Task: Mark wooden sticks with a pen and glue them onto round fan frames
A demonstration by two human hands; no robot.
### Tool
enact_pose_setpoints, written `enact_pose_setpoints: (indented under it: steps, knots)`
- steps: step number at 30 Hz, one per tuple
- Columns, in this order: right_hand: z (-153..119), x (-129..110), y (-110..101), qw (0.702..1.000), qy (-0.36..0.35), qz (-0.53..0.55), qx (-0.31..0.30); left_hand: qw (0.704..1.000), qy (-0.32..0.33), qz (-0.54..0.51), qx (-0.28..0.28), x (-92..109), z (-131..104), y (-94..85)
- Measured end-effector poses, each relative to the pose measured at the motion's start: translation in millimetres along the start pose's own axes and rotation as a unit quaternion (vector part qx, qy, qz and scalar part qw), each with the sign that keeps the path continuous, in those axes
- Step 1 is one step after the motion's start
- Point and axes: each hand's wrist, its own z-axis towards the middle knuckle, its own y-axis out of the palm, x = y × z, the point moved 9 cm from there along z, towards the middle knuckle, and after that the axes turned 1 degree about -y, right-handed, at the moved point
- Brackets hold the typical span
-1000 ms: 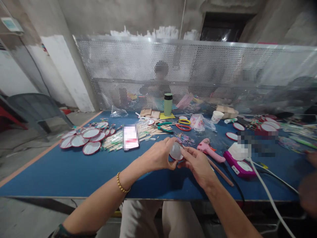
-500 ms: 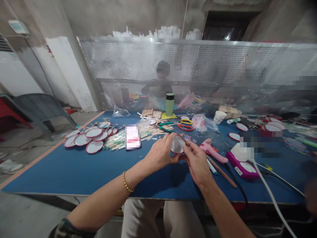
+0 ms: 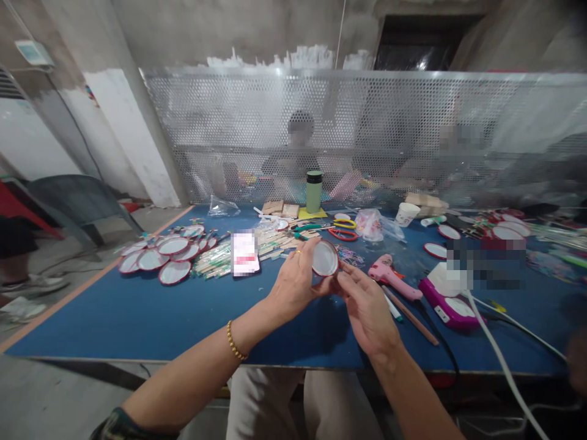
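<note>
Over the middle of the flat blue worktop (image 3: 137, 324), a small round whitish disc w/ a thin dark-red rim (image 3: 325, 259) is held up off the surface, its face tilted up. The L hand (image 3: 296, 281) has its grip curled round the disc's left side and under its lower edge, closed no wider than the disc needs. The R hand (image 3: 367, 305) has its fingertips at the lower-right rim; can't tell if that grip pinches or just steadies, as the far side is hidden.

Handling, at a guess: light, prob. stiff at the rim, w/ a smooth face that may be slippery & could mark or crack if pressed. Material unclear, so go easy. Best hold = opp. sides of the rim, thumb & fingers on the edge, centre left free.

Similar red-rimmed white discs (image 3: 153, 258) lie overlapping in a pile, well off to the L; a pink plastic glue gun (image 3: 397, 281) lies just beside the R hand.
</note>
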Motion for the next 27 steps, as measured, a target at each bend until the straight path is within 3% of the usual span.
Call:
enact_pose_setpoints:
  steps: [4, 8, 12, 15, 18, 27]
  knots:
    - [2, 2, -1, 0.999, 0.003, 0.035, 0.024, 0.994, -0.009, -0.102, -0.038, 5, 0, 4.6]
    - [7, 8, -9, 0.997, 0.009, 0.048, 0.059, 0.963, -0.033, -0.242, -0.119, 7, 2, 11.5]
    - [9, 2, -21, 0.995, -0.041, -0.008, 0.093, 0.912, -0.169, -0.356, -0.111, -17, 6, 9.7]
    - [9, -1, -23, 0.989, -0.074, -0.081, 0.097, 0.883, -0.256, -0.363, -0.149, -31, 3, 19.6]
    - [7, -1, -19, 0.985, -0.081, -0.122, 0.088, 0.865, -0.289, -0.360, -0.195, -34, -3, 30.9]
    - [-6, 8, -11, 0.996, -0.054, -0.005, 0.076, 0.862, -0.328, -0.361, -0.136, -40, -7, 28.2]
